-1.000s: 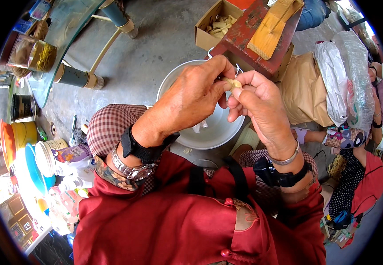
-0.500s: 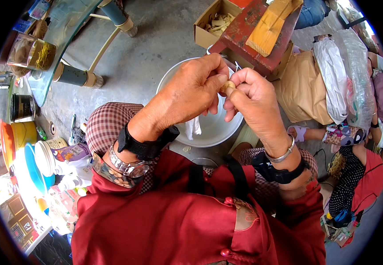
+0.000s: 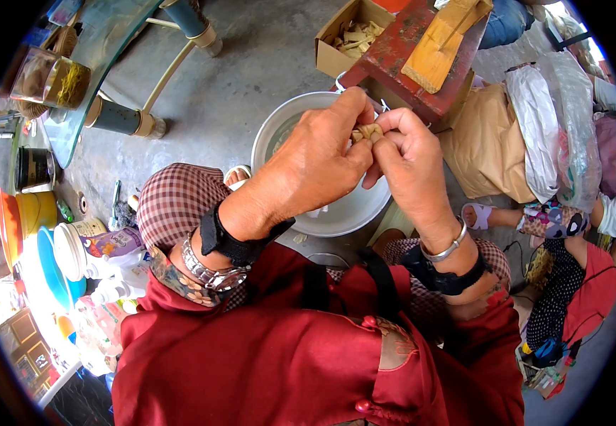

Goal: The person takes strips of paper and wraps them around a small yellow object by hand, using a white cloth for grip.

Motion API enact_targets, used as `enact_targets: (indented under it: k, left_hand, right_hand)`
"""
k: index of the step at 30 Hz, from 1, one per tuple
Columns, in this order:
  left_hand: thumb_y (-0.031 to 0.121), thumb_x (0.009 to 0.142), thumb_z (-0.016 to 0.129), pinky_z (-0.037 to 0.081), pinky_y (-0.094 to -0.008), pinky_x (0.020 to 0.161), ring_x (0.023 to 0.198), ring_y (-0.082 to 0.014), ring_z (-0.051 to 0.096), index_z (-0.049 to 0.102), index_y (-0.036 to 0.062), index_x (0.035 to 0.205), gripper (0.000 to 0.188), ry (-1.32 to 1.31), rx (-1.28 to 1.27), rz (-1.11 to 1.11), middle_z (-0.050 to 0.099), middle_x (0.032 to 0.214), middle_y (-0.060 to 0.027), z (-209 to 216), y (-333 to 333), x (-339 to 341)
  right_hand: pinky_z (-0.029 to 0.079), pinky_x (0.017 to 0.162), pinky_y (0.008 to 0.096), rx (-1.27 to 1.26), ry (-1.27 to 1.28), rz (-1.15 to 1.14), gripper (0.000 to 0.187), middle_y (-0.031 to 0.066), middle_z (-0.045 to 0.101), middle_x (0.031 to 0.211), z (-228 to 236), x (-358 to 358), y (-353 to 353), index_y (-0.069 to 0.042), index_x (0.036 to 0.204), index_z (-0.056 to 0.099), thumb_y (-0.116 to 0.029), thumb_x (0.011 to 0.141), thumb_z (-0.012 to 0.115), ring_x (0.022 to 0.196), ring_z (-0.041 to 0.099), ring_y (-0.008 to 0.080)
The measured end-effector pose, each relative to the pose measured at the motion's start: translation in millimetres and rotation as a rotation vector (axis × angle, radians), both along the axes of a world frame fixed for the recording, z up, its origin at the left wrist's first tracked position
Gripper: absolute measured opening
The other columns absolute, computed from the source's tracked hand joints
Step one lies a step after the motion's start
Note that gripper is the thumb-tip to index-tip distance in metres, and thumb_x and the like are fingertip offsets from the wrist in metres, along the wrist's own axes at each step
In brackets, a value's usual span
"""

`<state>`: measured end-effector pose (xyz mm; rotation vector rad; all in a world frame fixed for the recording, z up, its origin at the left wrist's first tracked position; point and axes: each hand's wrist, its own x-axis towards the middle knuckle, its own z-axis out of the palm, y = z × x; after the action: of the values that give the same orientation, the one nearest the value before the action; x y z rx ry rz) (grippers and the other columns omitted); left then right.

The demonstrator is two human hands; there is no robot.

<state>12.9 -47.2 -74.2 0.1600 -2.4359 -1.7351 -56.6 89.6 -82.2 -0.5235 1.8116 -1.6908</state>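
My left hand (image 3: 315,153) and my right hand (image 3: 409,149) meet above a white basin (image 3: 365,209). Between their fingertips is a small pale tan folded strip (image 3: 367,131), pinched from both sides. Its upper part shows folds or a plaited texture; my fingers cover the rest. Both hands are closed on it, the left with its back turned up. Beneath them the basin appears to hold water, largely hidden by my left hand and forearm.
Beyond the basin stands a red bench (image 3: 382,60) bearing a notched wooden block (image 3: 432,60). Beside it, a cardboard box (image 3: 329,60) holds pale pieces. A brown paper bag (image 3: 489,149) and another person's sandalled foot (image 3: 482,215) are at right. A glass table (image 3: 106,64) stands left.
More of the tan strip shows between my fingertips now. My left wrist has shifted slightly right, and its fingers have curled in closer to the piece.
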Motion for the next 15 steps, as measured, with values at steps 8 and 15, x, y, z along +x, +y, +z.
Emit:
enact_targets:
  k: [8, 15]
  left_hand:
    - [0.002, 0.088, 0.050, 0.042, -0.0261, 0.051, 0.059, -0.0096, 0.051, 0.050, -0.0015, 0.094, 0.007, 0.027, 0.009, 0.016, 0.055, 0.072, -0.0057, 3.4, -1.4, 1.6]
    - [0.000, 0.086, 0.050, 0.043, -0.0247, 0.054, 0.063, -0.0087, 0.051, 0.052, -0.0023, 0.097, 0.011, -0.028, 0.041, -0.018, 0.056, 0.078, -0.0053, 1.7, -4.3, 2.2]
  right_hand:
    - [0.048, 0.047, 0.0234, -0.018, -0.141, -0.002, 0.008, 0.0066, 0.059, 0.065, 4.4, -2.6, -0.1, 0.001, 0.093, 0.050, -0.006, 0.091, 0.052, 0.051, 0.058, 0.0113]
    - [0.048, 0.048, 0.0232, -0.006, -0.165, -0.011, 0.012, 0.0063, 0.059, 0.065, 3.0, -1.9, 2.3, 0.002, 0.094, 0.050, -0.009, 0.091, 0.054, 0.052, 0.059, 0.0115]
